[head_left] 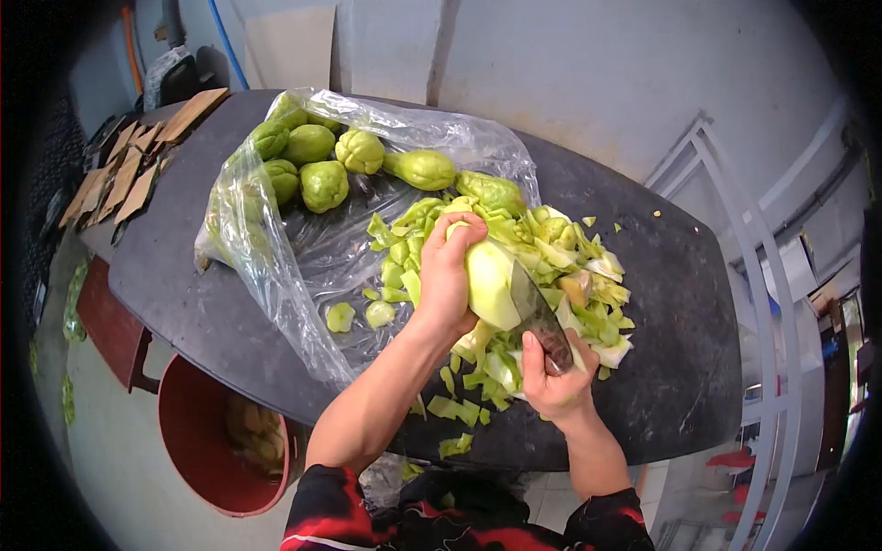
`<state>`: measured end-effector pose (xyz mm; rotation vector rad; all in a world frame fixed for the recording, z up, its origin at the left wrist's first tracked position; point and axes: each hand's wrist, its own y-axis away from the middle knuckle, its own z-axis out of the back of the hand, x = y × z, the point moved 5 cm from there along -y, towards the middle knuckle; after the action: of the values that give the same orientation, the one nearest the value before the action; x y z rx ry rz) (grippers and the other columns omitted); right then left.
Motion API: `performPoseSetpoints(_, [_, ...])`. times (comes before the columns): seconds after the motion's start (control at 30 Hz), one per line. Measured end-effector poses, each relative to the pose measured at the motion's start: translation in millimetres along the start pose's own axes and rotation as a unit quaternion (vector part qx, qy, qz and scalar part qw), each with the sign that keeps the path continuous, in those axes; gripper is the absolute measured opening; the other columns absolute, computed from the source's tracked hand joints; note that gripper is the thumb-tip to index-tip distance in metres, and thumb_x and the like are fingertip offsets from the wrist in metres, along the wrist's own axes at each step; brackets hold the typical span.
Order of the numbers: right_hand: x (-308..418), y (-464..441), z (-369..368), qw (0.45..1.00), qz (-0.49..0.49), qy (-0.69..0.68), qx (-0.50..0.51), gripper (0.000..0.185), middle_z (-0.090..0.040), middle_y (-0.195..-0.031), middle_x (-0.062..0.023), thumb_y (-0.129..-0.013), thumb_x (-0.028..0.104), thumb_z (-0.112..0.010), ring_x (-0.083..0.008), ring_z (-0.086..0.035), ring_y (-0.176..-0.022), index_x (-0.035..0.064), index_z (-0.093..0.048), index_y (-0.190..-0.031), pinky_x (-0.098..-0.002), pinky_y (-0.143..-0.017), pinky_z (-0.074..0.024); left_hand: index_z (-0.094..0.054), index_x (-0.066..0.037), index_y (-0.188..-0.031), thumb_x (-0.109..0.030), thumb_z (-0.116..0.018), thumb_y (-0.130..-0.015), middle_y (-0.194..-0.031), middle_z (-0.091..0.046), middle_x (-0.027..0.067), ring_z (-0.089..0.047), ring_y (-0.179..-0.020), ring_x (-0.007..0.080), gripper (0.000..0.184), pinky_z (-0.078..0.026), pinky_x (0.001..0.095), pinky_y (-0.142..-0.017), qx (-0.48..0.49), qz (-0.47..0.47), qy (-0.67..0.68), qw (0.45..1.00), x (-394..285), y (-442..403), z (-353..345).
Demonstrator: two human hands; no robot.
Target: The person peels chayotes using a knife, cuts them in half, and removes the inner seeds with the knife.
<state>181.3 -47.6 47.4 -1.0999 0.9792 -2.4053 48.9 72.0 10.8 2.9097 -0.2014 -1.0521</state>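
Note:
Over the middle of the dark table, my left hand (pixel 446 275) is wrapped round a pale, peeled chayote (pixel 491 283). My right hand (pixel 558 378) grips a broad knife (pixel 540 317), whose blade lies against the chayote's right side. Its handle is mostly hidden in my fingers. Beneath and around both hands spreads a heap of green peelings (pixel 588 317). Several unpeeled chayotes (pixel 323 186) rest on a clear plastic bag (pixel 276 266) at the upper left. Two small cut pieces (pixel 379 314) lie on the bag, left of my left wrist.
The dark table (pixel 680 349) has a rounded right edge. A red bucket (pixel 197 441) with pale pieces inside stands on the floor at the lower left, near a red stool (pixel 108 321). Cardboard pieces (pixel 133 170) lie at the far left. A metal railing (pixel 776 303) runs along the right.

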Motion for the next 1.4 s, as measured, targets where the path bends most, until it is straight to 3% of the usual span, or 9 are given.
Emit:
performPoseSetpoints(0.1, [9.6,-3.1,0.7,0.997,0.073,0.018,-0.012,0.014,-0.058,-0.057,-0.0095,-0.087,0.008,-0.071,-0.0232,-0.058,-0.044,-0.0002,-0.066,-0.078,-0.0318,-0.042,-0.0415,-0.055,-0.011,-0.099,-0.020,-0.058,-0.089,-0.084,-0.052,0.0022,-0.058,-0.076,0.0170,0.013,-0.054,0.0371,-0.069,-0.009,0.005,0.015,1.000,7.1,0.8,0.3])
performPoseSetpoints(0.5, [-11.4,-1.5,-6.4,0.994,-0.071,-0.054,0.057,0.019,-0.055,-0.056,-0.0122,-0.091,0.010,-0.068,-0.0272,-0.058,-0.045,-0.0001,-0.059,-0.076,-0.0345,-0.044,-0.0427,-0.056,-0.008,-0.096,-0.015,-0.058,-0.089,-0.087,-0.055,0.0032,-0.056,-0.078,0.0150,0.010,-0.049,0.0323,-0.071,-0.020,0.037,0.049,0.998,8.1,11.2,-5.5])
performPoseSetpoints(0.6, [-4.6,-0.4,-5.1,0.997,0.070,0.011,0.042,0.018,-0.058,-0.060,-0.0046,-0.094,0.012,-0.066,-0.0116,-0.059,-0.051,-0.0028,-0.060,-0.085,-0.0285,-0.046,-0.0422,-0.056,-0.008,-0.097,-0.015,-0.058,-0.090,-0.087,-0.056,0.0038,-0.057,-0.078,0.0149,0.010,-0.050,0.0316,-0.071,-0.045,0.087,0.094,0.991,17.7,12.9,-3.9])
performPoseSetpoints(0.67, [-26.0,6.5,-7.9,0.990,-0.072,-0.076,0.096,0.025,-0.057,-0.062,-0.0034,-0.094,0.020,-0.070,-0.0083,-0.055,-0.053,-0.0021,-0.060,-0.087,-0.0268,-0.048,-0.0412,-0.056,-0.008,-0.097,-0.015,-0.057,-0.090,-0.087,-0.056,0.0041,-0.057,-0.078,0.0145,0.010,-0.049,0.0312,-0.071,-0.055,0.082,0.094,0.991,19.7,12.2,-3.1])
performPoseSetpoints(0.8, [-13.5,-3.0,-0.5,0.995,-0.002,-0.060,0.084,0.028,-0.056,-0.064,0.0006,-0.089,0.022,-0.076,-0.0054,-0.049,-0.056,-0.0012,-0.060,-0.087,-0.0243,-0.049,-0.0397,-0.056,-0.007,-0.098,-0.015,-0.057,-0.092,-0.087,-0.056,0.0033,-0.056,-0.076,0.0142,0.010,-0.049,0.0307,-0.069,-0.041,0.002,0.056,0.998,13.0,12.4,-1.8])
performPoseSetpoints(0.87, [-22.0,-3.1,4.7,0.974,-0.149,-0.126,0.113,0.027,-0.056,-0.065,0.0036,-0.083,0.016,-0.082,-0.0038,-0.046,-0.058,-0.0009,-0.061,-0.088,-0.0214,-0.050,-0.0380,-0.059,-0.005,-0.099,-0.016,-0.062,-0.092,-0.089,-0.059,0.0036,-0.059,-0.078,0.0141,0.014,-0.050,0.0292,-0.071,-0.008,0.051,0.064,0.997,14.8,10.3,-4.2])
performPoseSetpoints(0.93, [-24.4,-11.6,17.6,0.920,-0.240,-0.305,0.059,0.033,-0.057,-0.064,0.0018,-0.075,0.006,-0.087,-0.0041,-0.049,-0.050,-0.0031,-0.062,-0.095,-0.0217,-0.044,-0.0371,-0.062,-0.004,-0.106,-0.028,-0.069,-0.089,-0.096,-0.064,0.0061,-0.063,-0.086,0.0175,0.030,-0.054,0.0327,-0.077,0.144,0.062,-0.049,0.986,3.0,6.9,-4.1])
performPoseSetpoints(1.03, [-41.0,-14.2,30.7,0.891,-0.265,-0.341,0.136,0.031,-0.059,-0.063,0.0039,-0.072,0.007,-0.088,-0.0007,-0.048,-0.049,-0.0006,-0.065,-0.091,-0.0206,-0.044,-0.0375,-0.064,0.004,-0.118,-0.019,-0.081,-0.078,-0.106,-0.070,0.0132,-0.070,-0.094,0.0202,0.049,-0.057,0.0344,-0.087,0.259,0.102,-0.180,0.943,-10.2,11.0,-4.6])
performPoseSetpoints(1.4, [-65.9,-9.7,7.7,0.859,-0.306,-0.386,0.139,0.039,-0.068,-0.075,-0.0024,-0.072,0.004,-0.086,-0.0060,-0.054,-0.048,-0.0027,-0.065,-0.104,-0.0225,-0.042,-0.0420,-0.065,0.008,-0.121,-0.002,-0.090,-0.064,-0.106,-0.072,0.0127,-0.068,-0.092,0.0159,0.063,-0.055,0.0301,-0.086,0.194,0.107,-0.187,0.957,16.0,12.7,-5.5])
